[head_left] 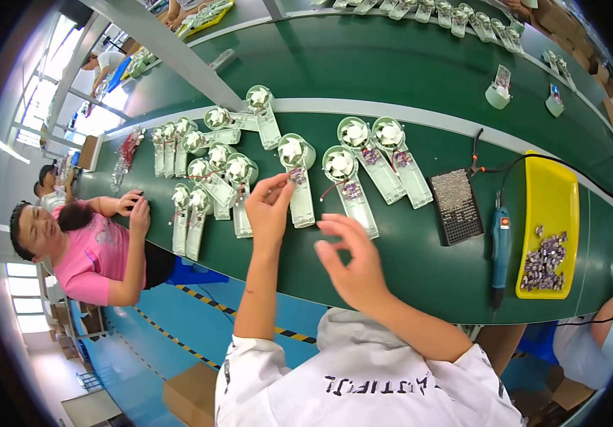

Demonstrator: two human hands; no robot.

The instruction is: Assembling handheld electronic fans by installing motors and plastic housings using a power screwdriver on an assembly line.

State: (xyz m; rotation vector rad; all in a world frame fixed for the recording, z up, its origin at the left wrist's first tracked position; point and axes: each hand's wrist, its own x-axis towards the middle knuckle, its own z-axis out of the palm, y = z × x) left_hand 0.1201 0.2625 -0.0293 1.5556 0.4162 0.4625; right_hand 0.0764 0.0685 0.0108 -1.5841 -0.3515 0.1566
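Observation:
My left hand (269,208) is closed in a pinch, its fingertips at a small purple circuit board (298,175) in a pale green handheld-fan housing (301,206). Whatever is between those fingertips is too small to make out. To its right, my right hand (353,262) is held above the table with thumb and fingers apart, holding nothing. Just beyond it lies another fan housing (358,210) with a white fan wheel (339,164), a purple board and a loose red wire. Two more housings with boards, one of them this fan housing (409,178), lie farther right.
Several fan housings (214,186) lie at the left, near a person in pink (100,249). On the right are a black screw tray (456,206), a blue electric screwdriver (500,249) with a cable, and a yellow tray (569,213) of small circuit boards (545,265). A metal post (171,57) rises at the table's far edge.

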